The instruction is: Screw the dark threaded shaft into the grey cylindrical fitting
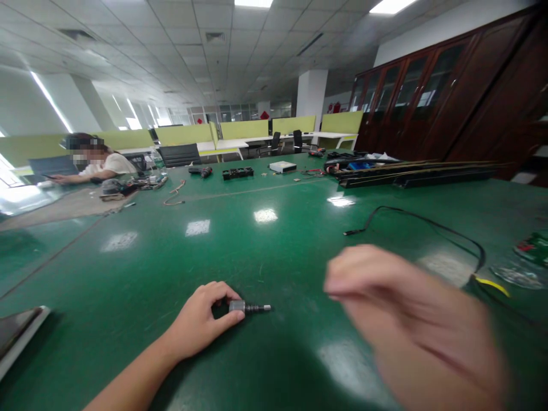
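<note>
My left hand [201, 322] rests on the green table [265, 257] near its front edge. Its fingers are curled round a small cylindrical metal part [249, 308] that lies flat, a thin dark tip pointing right. My right hand [411, 325] hovers above the table to the right of that part, close to the camera. It is smeared by motion, fingers together and pointing left, and I cannot make out whether it holds anything.
A black cable [428, 225] loops across the right side, ending near a yellow piece [492, 283]. Long black rails [411, 173] lie at the far right. A person [96, 162] sits at the far left among small parts. A flat device [17, 337] lies at the left edge.
</note>
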Action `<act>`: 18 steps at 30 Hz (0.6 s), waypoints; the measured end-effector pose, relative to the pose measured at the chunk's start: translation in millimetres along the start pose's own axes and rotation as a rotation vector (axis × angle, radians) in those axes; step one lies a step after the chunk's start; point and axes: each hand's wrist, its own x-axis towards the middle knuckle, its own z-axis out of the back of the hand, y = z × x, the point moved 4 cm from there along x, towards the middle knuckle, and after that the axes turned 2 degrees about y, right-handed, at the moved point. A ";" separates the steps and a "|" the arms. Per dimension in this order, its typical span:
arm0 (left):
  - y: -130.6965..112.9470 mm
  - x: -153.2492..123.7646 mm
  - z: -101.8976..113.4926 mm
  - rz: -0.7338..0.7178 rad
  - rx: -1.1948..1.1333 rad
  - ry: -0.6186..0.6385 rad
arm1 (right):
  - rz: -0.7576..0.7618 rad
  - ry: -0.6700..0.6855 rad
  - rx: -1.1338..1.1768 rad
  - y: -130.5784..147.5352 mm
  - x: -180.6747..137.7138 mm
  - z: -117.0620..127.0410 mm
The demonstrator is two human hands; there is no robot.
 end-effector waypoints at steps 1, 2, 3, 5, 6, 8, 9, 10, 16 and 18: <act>-0.3 -0.2 -0.1 -0.003 0.000 -0.002 | -0.027 0.127 -0.047 -2.6 20.9 -12.0; -0.6 -0.3 -0.1 -0.005 0.000 -0.006 | -0.059 0.297 -0.117 -8.1 37.9 -26.0; -1.0 -0.5 -0.1 -0.006 -0.001 -0.009 | -0.093 0.485 -0.203 -16.4 49.6 -40.5; -1.5 -0.7 -0.1 -0.001 -0.001 -0.015 | -0.147 0.780 -0.374 -38.8 58.8 -64.6; -1.7 -0.7 -0.2 0.004 -0.001 -0.016 | -0.180 0.823 -0.425 -51.1 59.4 -72.7; -1.7 -0.6 -0.3 0.015 -0.003 -0.024 | -0.184 0.781 -0.415 -71.8 56.0 -85.8; -1.6 -0.5 -0.4 0.022 -0.004 -0.029 | -0.175 0.752 -0.370 -80.3 52.2 -91.7; -1.3 -0.4 -0.8 0.027 -0.007 -0.031 | -0.153 0.745 -0.312 -86.9 47.7 -97.7; 0.8 -0.8 -2.9 0.067 -0.004 -0.037 | -0.106 0.629 -0.118 -102.1 37.6 -117.2; 0.9 -0.7 -3.1 0.077 0.005 -0.036 | -0.093 0.605 -0.090 -101.8 37.8 -121.3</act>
